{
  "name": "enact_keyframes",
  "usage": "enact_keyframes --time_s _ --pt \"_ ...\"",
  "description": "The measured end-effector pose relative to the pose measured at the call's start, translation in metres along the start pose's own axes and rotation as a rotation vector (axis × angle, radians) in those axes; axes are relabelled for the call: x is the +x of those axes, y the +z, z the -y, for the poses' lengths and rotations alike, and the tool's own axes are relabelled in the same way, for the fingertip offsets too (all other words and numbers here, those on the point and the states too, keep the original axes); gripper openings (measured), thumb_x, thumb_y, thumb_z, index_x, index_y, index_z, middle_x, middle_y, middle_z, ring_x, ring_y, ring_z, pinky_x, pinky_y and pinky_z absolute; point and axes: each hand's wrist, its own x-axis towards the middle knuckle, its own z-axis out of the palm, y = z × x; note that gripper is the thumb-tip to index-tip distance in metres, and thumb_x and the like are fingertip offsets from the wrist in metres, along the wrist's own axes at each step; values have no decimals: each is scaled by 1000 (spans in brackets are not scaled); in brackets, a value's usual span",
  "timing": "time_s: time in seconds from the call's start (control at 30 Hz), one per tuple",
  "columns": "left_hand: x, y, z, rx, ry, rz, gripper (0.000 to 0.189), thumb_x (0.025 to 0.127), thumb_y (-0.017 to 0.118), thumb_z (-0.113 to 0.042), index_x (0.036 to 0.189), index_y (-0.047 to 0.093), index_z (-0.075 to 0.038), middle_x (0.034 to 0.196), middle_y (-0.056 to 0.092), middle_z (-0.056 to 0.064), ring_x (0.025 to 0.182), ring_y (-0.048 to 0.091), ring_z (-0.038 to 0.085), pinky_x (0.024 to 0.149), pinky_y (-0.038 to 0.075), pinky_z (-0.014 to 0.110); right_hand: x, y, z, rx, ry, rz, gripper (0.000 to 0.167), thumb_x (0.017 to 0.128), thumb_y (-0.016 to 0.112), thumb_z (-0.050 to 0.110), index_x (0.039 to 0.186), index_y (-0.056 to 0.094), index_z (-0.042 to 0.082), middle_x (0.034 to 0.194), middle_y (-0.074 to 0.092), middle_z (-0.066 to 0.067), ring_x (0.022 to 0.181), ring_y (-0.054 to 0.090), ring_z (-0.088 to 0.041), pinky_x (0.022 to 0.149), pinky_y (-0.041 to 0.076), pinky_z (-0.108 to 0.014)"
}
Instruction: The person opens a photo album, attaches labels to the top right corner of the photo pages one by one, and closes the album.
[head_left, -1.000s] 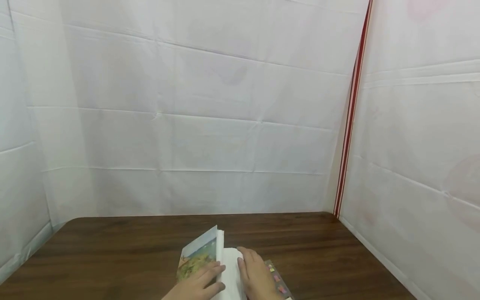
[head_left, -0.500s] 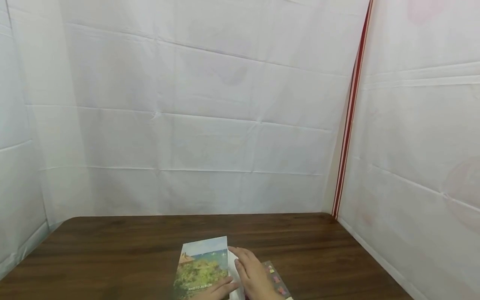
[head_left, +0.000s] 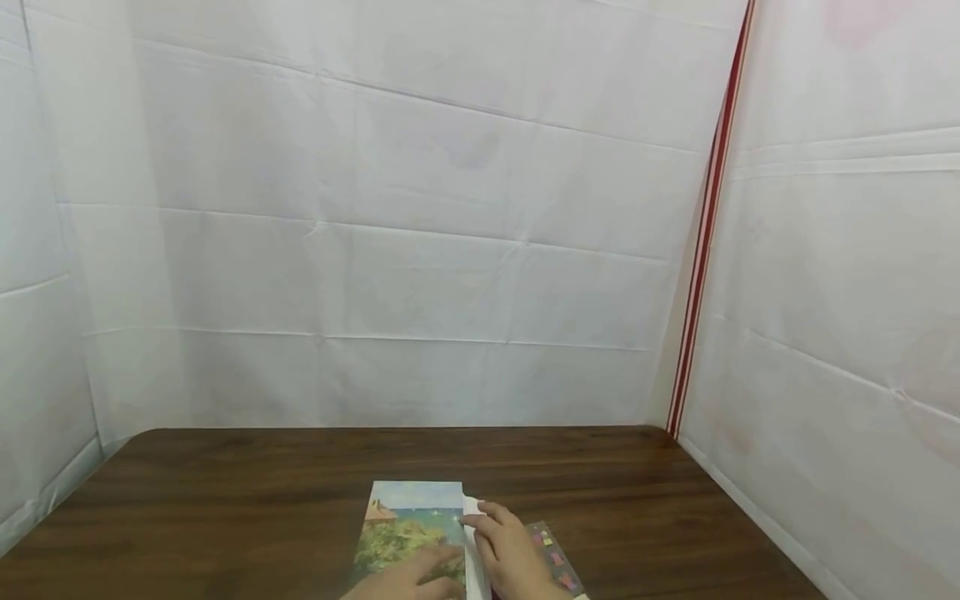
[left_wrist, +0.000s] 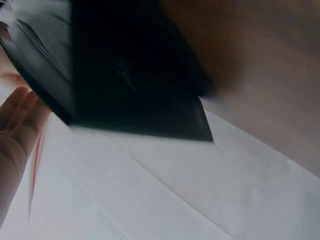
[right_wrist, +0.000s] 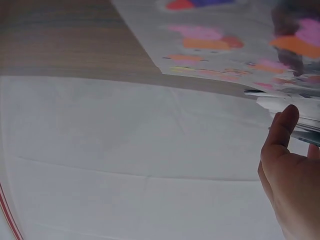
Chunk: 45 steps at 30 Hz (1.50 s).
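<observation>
A photo album with a painted seaside cover lies near the front of the table, its cover lowered over white pages that show along the right side. Over the lower part of the cover lies my left hand, fingers loosely extended. In the left wrist view that hand is beside the dark, blurred cover. My right hand is at the album's right edge, one fingertip over the cover's border. The right wrist view puts a fingertip of this hand right at the page edges.
A clear sheet with colourful stickers sticks out to the right of my right hand, partly hidden by it. The dark wooden table ends at white cloth hangings behind and at the sides. A red stripe runs down the right corner.
The album's cover, raised at a steep angle a second ago, has swung down to the right over the pages. My left hand moved with it; my right hand stayed by the right edge.
</observation>
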Motion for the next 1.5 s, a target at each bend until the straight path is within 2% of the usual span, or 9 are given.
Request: enact_keyframes --time_s 0.07,0.1,0.13,0.23,0.4,0.63,1.03,1.3,1.5 --pt "-5 -7 1 241 140 -108 39 98 52 -39 124 56 -10 130 55 25 114 58 39 84 56 37 0 0 -1 -22 0 5 27 99 50 23 120 64 16 132 57 -15 113 59 -40 83 55 -52" --pt "-7 -10 1 292 146 -133 40 97 53 -41 124 56 -11 129 55 23 113 59 37 84 56 36 0 1 -1 -30 -1 8 27 98 52 23 120 64 16 132 57 -15 113 59 -39 83 54 -53" --pt "-9 -13 3 410 205 -198 42 95 56 -42 123 56 -11 126 56 25 108 61 38 80 57 34 0 1 -1 -35 0 13 27 98 52 25 120 64 16 132 58 -15 113 59 -39 84 54 -53" --pt "-14 -22 1 457 94 -164 50 92 55 -48 129 55 -14 131 55 21 111 61 34 81 57 36 0 1 -3 -49 4 26 28 97 53 28 119 65 15 130 59 -14 113 59 -38 86 53 -54" --pt "-19 -29 0 483 -161 -54 65 86 51 -64 137 52 -23 140 51 16 125 52 35 93 51 50 0 0 -4 -67 11 49 30 97 54 30 119 65 13 127 61 -14 112 60 -37 86 53 -53" --pt "-27 -22 5 478 -210 -23 64 85 52 -66 134 55 -26 140 52 18 126 50 39 94 49 54 -3 -3 0 -70 15 66 31 97 54 30 120 65 12 127 60 -14 112 59 -37 87 53 -54" --pt "-23 -21 -6 410 -335 19 60 84 54 -64 132 58 -29 142 52 16 129 48 39 101 43 56 -9 -2 2 -65 17 79 41 96 54 35 132 55 14 139 52 -15 121 54 -39 89 51 -57" --pt "-21 -14 -12 499 -321 3 59 87 48 -65 132 58 -29 139 54 15 126 50 38 97 46 55 -15 -4 3 -121 -7 91 43 98 50 39 133 54 14 139 53 -13 121 55 -37 92 50 -54" --pt "-18 -14 -14 472 -327 15 55 89 49 -62 131 59 -29 139 54 16 127 50 37 97 46 56 -16 -4 3 -139 -13 101 43 98 48 37 133 55 12 137 55 -12 121 55 -34 95 50 -50"
